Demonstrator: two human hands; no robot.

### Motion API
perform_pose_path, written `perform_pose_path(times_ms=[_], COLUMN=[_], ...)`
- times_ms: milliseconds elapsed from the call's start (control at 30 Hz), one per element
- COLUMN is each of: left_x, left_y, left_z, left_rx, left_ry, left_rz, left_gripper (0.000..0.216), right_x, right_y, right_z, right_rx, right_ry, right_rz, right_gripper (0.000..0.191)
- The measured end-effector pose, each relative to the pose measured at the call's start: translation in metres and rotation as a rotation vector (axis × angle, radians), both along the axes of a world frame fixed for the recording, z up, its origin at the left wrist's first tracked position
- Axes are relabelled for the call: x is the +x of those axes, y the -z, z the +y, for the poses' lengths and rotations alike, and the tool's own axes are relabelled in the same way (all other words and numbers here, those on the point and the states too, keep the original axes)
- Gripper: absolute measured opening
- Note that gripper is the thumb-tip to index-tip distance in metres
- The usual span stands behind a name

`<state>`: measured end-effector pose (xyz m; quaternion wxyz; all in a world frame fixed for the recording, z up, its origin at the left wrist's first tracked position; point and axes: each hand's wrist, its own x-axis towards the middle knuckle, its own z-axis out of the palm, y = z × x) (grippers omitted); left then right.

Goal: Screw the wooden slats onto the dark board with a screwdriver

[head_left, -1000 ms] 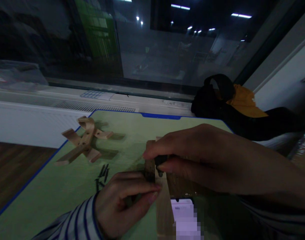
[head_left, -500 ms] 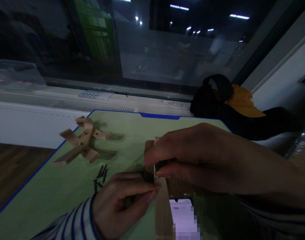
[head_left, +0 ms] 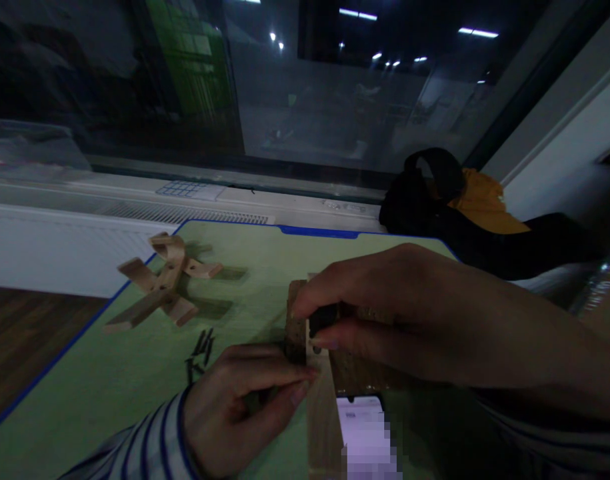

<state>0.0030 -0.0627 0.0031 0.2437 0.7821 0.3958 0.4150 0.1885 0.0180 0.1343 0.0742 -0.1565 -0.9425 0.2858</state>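
A pale wooden strip (head_left: 322, 413) runs from the near edge up over a brown wooden block (head_left: 297, 320). My left hand (head_left: 247, 400) is closed in a pinch at the strip's left edge, thumb and forefinger together. Above the strip, my right hand (head_left: 385, 307) is closed around a small black, rounded object (head_left: 323, 320), whose kind I cannot make out. A dark round hole or spot (head_left: 317, 349) shows on the strip just below that object. The strip's far end is partly hidden by my right hand.
Several dark screws (head_left: 202, 350) lie left of my left hand. A wooden assembly of curved pieces (head_left: 167, 283) stands at the left of the green board (head_left: 255, 253). A lit phone (head_left: 362, 427) lies beside the strip. A black and orange bag (head_left: 425, 207) is at the right.
My right thumb and fingertips have shifted slightly, so more of the black object and the dark spot on the strip show. My left hand stays in place.
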Motion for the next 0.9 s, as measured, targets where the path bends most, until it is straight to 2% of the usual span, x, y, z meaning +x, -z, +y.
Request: perform_pose_path(times_ms=[200,400,667,800,900], left_x=[0.0000,0.0005,-0.0004,-0.0004,-0.0002], left_y=[-0.0013,-0.0028,-0.0019,-0.0026,-0.0021], left_z=[0.0003,-0.0009,-0.0005,0.0014,0.0037], left_rx=[-0.004,0.001,0.009,0.028,0.048], left_ry=[0.005,-0.017,-0.006,0.029,-0.006], left_rz=[-0.003,0.002,0.035,0.029,0.017], left_gripper=[0.020,0.018,0.021,0.021,0.018], right_x=[0.0003,0.0021,-0.0003,0.0005,0.0019], right_y=[0.0009,0.0007,-0.0005,-0.0021,0.0007], right_z=[-0.0007,-0.0032,-0.0003,-0.0007,0.0005], right_rx=[0.007,-0.003,-0.016,0.023,0.077], right_ry=[-0.049,-0.104,-0.028,-0.009,-0.010], right_rz=[0.065,0.104,0.019,-0.017,0.040], right_gripper=[0.014,0.032,0.012,0.012,0.020])
